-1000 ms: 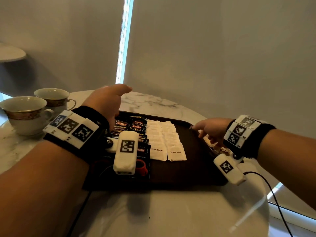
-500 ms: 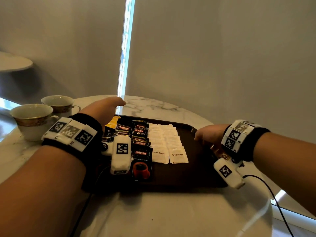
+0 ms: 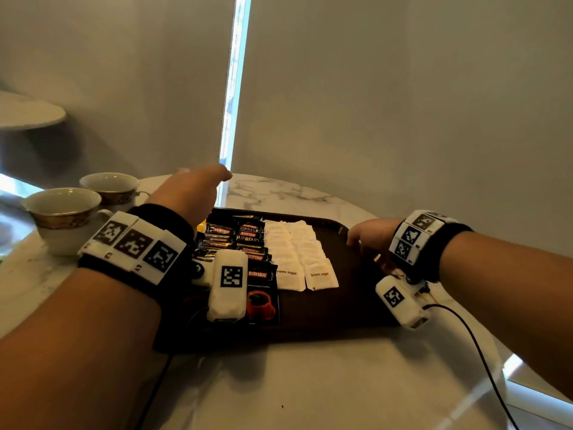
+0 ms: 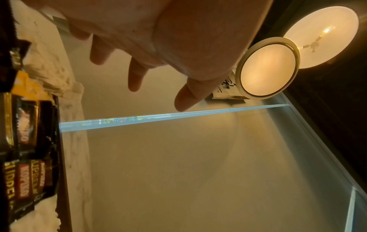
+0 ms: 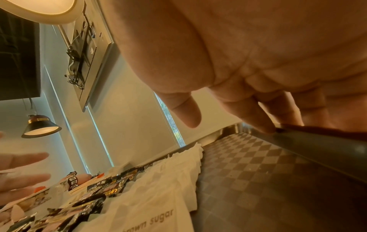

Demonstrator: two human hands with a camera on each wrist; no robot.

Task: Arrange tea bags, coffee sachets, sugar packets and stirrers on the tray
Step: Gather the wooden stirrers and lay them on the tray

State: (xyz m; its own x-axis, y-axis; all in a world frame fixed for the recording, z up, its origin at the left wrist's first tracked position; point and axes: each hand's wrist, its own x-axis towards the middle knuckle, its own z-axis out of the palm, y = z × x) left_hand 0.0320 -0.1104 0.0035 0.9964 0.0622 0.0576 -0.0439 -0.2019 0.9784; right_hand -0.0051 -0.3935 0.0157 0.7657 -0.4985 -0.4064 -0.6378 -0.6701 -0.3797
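While rows of dark coffee sachets (image 3: 248, 240) and white paper brown-sugar packets (image 3: 297, 256) already fill the dark rectangular tray (image 3: 356, 305), both the left hand (image 3: 189, 193) and right hand (image 3: 370, 234) hover empty with fingers loose, and no stirrers are visible yet.

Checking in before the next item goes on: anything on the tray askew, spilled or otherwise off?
Nothing stands out. On the tray, the brown sugar packets lie in two neat overlapping rows beside the stacked coffee sachets. No spill shows. The left hand hovers open above the far left corner; the right hand touches the tray's right rim.
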